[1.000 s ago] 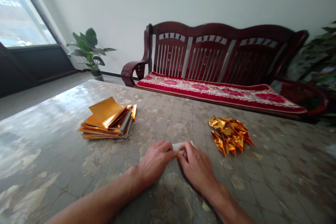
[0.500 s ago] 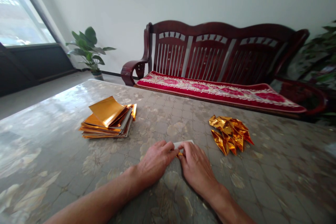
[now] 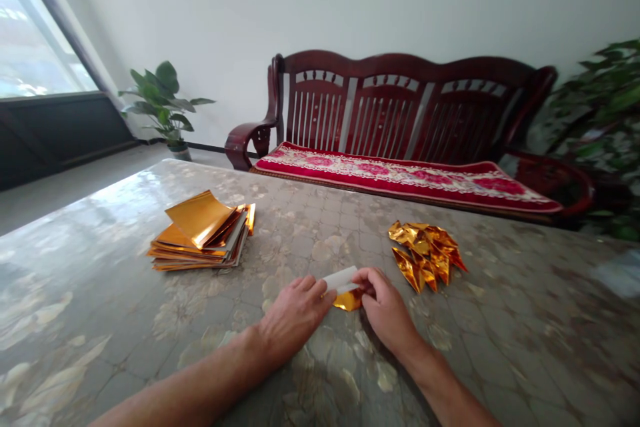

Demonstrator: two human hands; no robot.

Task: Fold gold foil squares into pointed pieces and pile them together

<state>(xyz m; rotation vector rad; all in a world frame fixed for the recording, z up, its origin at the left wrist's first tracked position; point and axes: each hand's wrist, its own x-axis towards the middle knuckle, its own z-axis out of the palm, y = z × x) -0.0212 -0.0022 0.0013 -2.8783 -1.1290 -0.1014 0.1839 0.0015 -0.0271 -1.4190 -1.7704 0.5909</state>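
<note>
My left hand and my right hand rest on the patterned table, both pinching a small folded piece of gold foil paper between them. Its white back faces up and a gold fold shows underneath. To the left lies a stack of flat gold foil sheets with the top sheet curled. To the right of my hands sits a pile of folded gold foil pieces.
Beyond the table's far edge stands a dark red wooden bench with a red patterned cushion. A potted plant stands on the floor at back left, and green leaves show at the right.
My hands have drawn slightly apart, and more of the folded paper shows between them, its gold underside now in sight. The camera has shifted a little.
</note>
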